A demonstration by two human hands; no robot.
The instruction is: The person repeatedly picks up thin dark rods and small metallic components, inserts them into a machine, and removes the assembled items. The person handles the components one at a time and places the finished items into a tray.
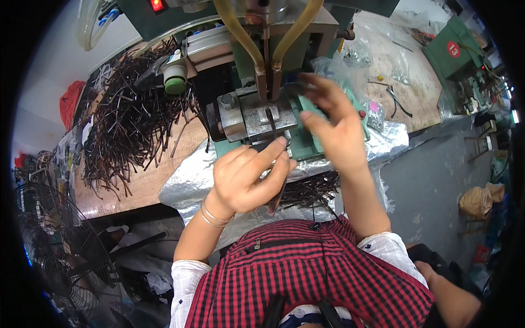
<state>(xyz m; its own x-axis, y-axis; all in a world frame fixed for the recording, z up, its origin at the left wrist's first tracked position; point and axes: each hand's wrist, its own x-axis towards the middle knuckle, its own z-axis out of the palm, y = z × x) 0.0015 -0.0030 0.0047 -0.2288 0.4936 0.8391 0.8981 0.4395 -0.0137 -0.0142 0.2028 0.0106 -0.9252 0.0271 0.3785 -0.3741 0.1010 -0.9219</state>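
Note:
My left hand [246, 177] is closed, thumb and fingers pinching a thin dark strip [273, 124] that looks like an eyeglass temple. The strip's far end lies on the small metal seat of the clamp block [254, 117], under two copper-coloured bars [262, 87] with yellowish tubes. Below the fingers a dark length sticks out toward my body. My right hand [342, 128] is raised to the right of the block, blurred by motion, with thumb and fingers apart. A dark blue shape lies near its fingertips; whether they touch it I cannot tell.
A large heap of dark brown strips [131, 120] covers the bench at left; more strips [311, 191] lie on foil before me. A green-capped nozzle [175, 82] juts out left of the block. Pliers [395, 98], plastic bags [358, 54] and another green machine [456, 60] are at right.

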